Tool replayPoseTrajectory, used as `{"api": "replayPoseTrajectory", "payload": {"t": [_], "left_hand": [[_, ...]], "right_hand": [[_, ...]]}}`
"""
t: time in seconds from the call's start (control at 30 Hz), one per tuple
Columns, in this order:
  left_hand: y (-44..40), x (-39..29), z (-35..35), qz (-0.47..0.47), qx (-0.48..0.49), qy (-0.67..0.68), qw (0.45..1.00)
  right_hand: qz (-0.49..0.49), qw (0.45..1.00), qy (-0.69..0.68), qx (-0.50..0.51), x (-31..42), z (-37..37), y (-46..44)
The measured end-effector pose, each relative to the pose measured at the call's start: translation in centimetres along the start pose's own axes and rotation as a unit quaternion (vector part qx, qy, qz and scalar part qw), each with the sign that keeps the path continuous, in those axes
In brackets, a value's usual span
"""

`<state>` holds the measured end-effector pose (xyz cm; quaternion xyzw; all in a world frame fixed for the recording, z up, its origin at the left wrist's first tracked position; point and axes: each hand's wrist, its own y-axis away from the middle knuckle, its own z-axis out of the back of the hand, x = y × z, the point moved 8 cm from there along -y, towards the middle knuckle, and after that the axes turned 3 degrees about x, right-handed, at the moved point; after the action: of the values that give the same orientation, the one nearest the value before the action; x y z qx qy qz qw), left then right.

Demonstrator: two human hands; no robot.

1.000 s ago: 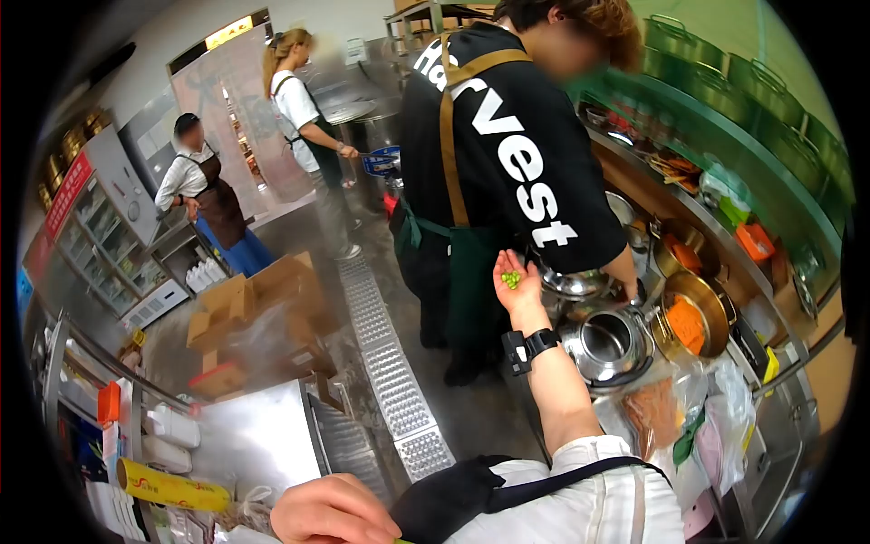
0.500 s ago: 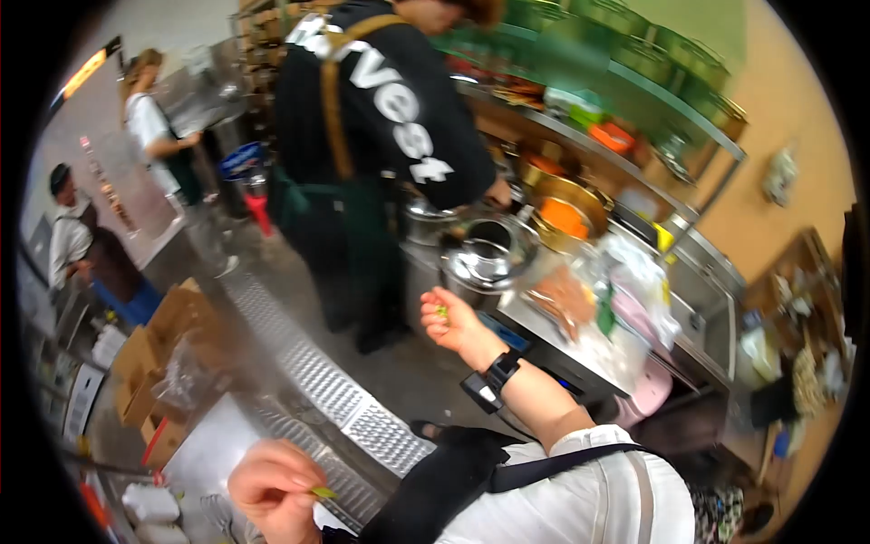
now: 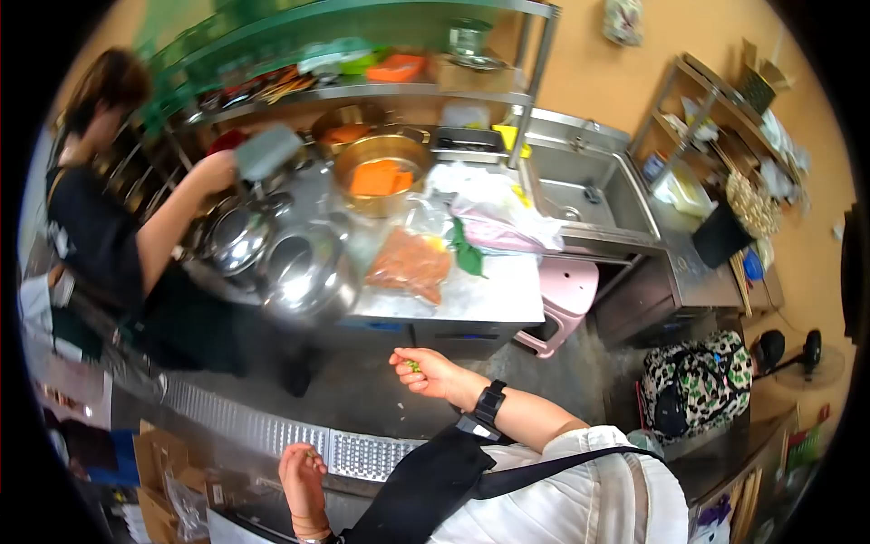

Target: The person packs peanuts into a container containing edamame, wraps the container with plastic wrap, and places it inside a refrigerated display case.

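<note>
My right hand (image 3: 426, 374) is held out in front of the steel counter, above the floor. Its fingers curl around small chopped green pieces (image 3: 413, 366), which show at the fingertips. Lower and to the left, my left hand (image 3: 304, 480) is raised with bent fingers. A tiny greenish bit (image 3: 311, 454) shows at those fingertips, too small to name. Neither hand touches the counter. Nearest to my right hand on the counter are a clear bag of reddish-brown food (image 3: 410, 265), a dark green leaf (image 3: 468, 248) and a large shiny steel pot (image 3: 310, 276).
A brass pot (image 3: 378, 150) with orange pieces stands farther back, left of a steel sink (image 3: 580, 181). A pink stool (image 3: 566, 295) is under the counter's right end. At left, a person in black (image 3: 100, 227) holds a grey container (image 3: 269, 152). Cardboard boxes (image 3: 163, 462) stand lower left.
My view has swung to the right, bringing the counter and sink in front. My left hand has moved farther from the camera. The person in black has raised a grey container.
</note>
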<state>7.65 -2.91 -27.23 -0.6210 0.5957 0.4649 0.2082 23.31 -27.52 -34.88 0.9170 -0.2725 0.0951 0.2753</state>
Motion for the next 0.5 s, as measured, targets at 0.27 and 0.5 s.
{"api": "replayPoseTrajectory", "payload": {"t": [0.27,0.5], "left_hand": [[-5.4,10.0,-5.4,0.107,-0.041,-0.07,0.991],[-12.8,18.9,5.2,0.121,-0.095,0.116,0.981]], "right_hand": [[0.053,0.996,0.067,-0.027,9.4,7.3,5.4],[0.03,0.995,0.078,-0.054,13.9,14.0,8.9]]}}
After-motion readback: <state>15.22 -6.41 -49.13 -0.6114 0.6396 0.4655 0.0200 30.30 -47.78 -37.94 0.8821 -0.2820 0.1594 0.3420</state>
